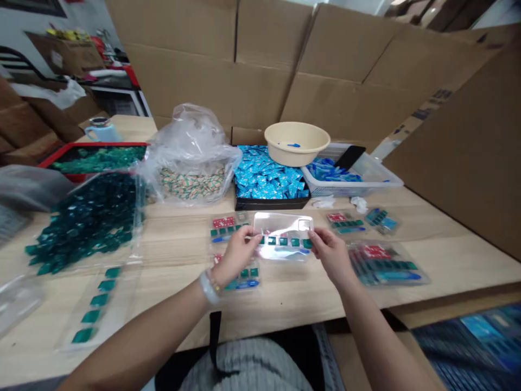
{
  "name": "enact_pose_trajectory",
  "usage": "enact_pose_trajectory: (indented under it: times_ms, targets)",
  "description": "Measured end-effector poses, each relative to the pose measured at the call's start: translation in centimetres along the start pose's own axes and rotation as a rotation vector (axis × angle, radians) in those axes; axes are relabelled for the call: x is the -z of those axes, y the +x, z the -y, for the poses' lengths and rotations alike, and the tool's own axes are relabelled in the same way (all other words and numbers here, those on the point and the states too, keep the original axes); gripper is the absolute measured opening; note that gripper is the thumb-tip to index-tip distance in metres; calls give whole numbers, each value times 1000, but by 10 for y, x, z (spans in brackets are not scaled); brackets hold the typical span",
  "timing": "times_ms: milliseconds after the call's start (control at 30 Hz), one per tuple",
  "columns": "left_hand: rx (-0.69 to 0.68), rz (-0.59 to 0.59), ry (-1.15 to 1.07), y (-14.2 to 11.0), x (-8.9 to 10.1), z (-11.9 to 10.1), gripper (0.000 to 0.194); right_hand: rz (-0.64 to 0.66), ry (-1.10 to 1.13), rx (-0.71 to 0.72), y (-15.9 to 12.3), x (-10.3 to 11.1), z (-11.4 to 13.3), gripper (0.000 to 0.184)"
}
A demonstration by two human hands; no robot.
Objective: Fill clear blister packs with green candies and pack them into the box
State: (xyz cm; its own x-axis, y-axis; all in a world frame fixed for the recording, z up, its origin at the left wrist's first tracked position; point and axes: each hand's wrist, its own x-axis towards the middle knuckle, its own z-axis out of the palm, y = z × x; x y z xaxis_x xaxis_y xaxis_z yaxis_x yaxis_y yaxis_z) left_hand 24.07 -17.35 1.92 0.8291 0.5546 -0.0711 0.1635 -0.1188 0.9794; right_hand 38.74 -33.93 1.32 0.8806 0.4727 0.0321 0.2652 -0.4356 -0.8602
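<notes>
A clear plastic tray (284, 221) is held level over the table between my two hands. It carries a row of green square pieces (283, 241) and a blue pen-like tool (291, 251) below the row. My left hand (240, 250) pinches the tray's left end, and my right hand (329, 251) grips its right end near the last green square. Close to my left wrist lie two similar trays, one farther back (220, 232) and one nearer (248, 279), partly covered by my hand. Beyond my right hand rests a stack of filled trays (388, 264).
At the back stand a black box of blue packets (268, 179), a cream basin (297, 155), a white basket of blue tools (354, 187) and a bag of small packets (193, 182). Dark green squares (89, 217) heap on the left, beside a tray of green squares (97, 301).
</notes>
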Motion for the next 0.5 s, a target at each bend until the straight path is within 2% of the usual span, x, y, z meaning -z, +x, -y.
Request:
enact_pose_trajectory:
  times_ms: [67,133,233,333,433,500]
  targets:
    - [58,48,163,25,-28,13,12,-29,-100,-50,19,7,-34,36]
    - [61,80,386,39,-43,25,11,-15,-207,-45,37,3,-58,29]
    - [66,112,564,44,-48,30,11,39,-241,-30,52,-8,-78,22]
    - [70,89,610,40,-49,23,13,77,-240,-4,49,-15,-90,26]
    - [-10,28,638,36,-52,15,18,29,-227,7,37,-19,-99,36]
    - [-40,-2,573,37,-55,14,21,-25,-203,8,32,-21,-103,39]
